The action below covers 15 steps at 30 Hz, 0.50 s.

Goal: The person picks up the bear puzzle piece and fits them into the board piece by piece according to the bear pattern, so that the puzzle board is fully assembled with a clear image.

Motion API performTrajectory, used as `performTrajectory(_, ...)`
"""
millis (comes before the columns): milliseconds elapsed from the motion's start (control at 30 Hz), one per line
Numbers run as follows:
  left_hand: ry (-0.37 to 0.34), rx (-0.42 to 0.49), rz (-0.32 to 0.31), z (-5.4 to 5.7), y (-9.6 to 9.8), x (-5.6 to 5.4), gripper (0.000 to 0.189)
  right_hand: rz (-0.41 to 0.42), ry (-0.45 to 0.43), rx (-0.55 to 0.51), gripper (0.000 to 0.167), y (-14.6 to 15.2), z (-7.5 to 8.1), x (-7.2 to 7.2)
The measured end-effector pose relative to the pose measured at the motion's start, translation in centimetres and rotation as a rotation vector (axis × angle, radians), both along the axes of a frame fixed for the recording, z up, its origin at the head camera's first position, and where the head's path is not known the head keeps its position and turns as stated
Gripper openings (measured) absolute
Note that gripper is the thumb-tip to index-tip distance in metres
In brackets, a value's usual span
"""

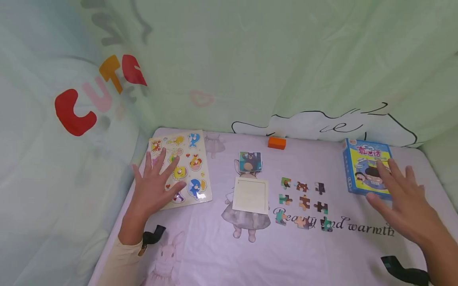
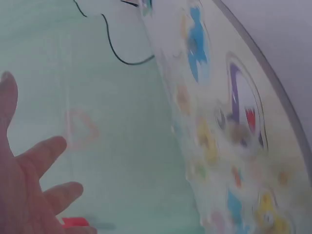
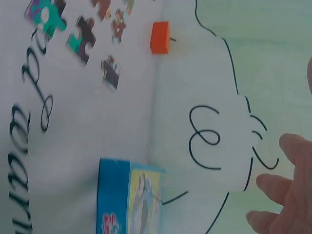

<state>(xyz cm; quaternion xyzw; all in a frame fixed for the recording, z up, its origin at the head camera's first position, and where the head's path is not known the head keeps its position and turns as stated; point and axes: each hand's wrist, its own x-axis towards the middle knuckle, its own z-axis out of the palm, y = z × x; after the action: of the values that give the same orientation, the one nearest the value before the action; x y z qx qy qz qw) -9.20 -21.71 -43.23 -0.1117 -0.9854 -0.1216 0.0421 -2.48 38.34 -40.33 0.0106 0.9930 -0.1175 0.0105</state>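
My left hand (image 1: pixel 154 186), fingers spread, hovers over a wooden knob-style puzzle board (image 1: pixel 204 167) with animal pictures; nothing is in its grasp. On the other side, my right hand (image 1: pixel 406 202) is spread over the lower right of a blue and yellow box (image 1: pixel 370 153), also holding nothing. Between them lies a pale square puzzle frame (image 1: pixel 250 195), with a small bear picture (image 1: pixel 250 162) just behind it. Several loose jigsaw pieces (image 1: pixel 304 202) are laid out in rows to the frame's right. The left wrist view shows the board (image 2: pixel 234 117) tilted beside the fingers.
An orange block (image 1: pixel 277 143) sits at the back of the table, near the green cloth wall (image 1: pixel 232 59). A pale printed tablecloth (image 1: pixel 250 262) covers the table. White cloth with coloured letters (image 1: pixel 76 113) hangs at the left.
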Motion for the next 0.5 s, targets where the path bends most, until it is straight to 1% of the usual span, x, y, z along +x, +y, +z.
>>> performTrajectory(133, 0.056, 0.142, -0.044, -0.6, 1.4, 0.1, 0.073, 0.022, -0.029, -0.072, 0.087, -1.0, 0.1, -0.9)
performTrajectory(200, 0.057, 0.232, -0.071, -1.1, 2.3, 0.2, 0.067, 0.034, -0.031, -0.105, 0.084, -1.6, 0.0, -1.6)
performTrajectory(267, 0.026, 0.330, -0.093, -1.5, 3.3, 0.3, 0.061, 0.052, -0.026, -0.137, 0.081, -2.4, -0.2, -2.3)
performTrajectory(367, -0.049, 0.458, -0.102, -2.3, 4.8, 0.7, 0.055, 0.090, -0.020, -0.187, 0.076, -3.6, -0.5, -3.1)
performTrajectory(433, -0.086, 0.515, -0.109, -2.8, 5.7, 0.9, 0.053, 0.118, -0.031, -0.212, 0.072, -4.4, -0.7, -3.6)
performTrajectory(500, -0.108, 0.549, -0.116, -3.4, 6.5, 1.0, 0.051, 0.139, -0.051, -0.234, 0.069, -5.2, -0.7, -4.1)
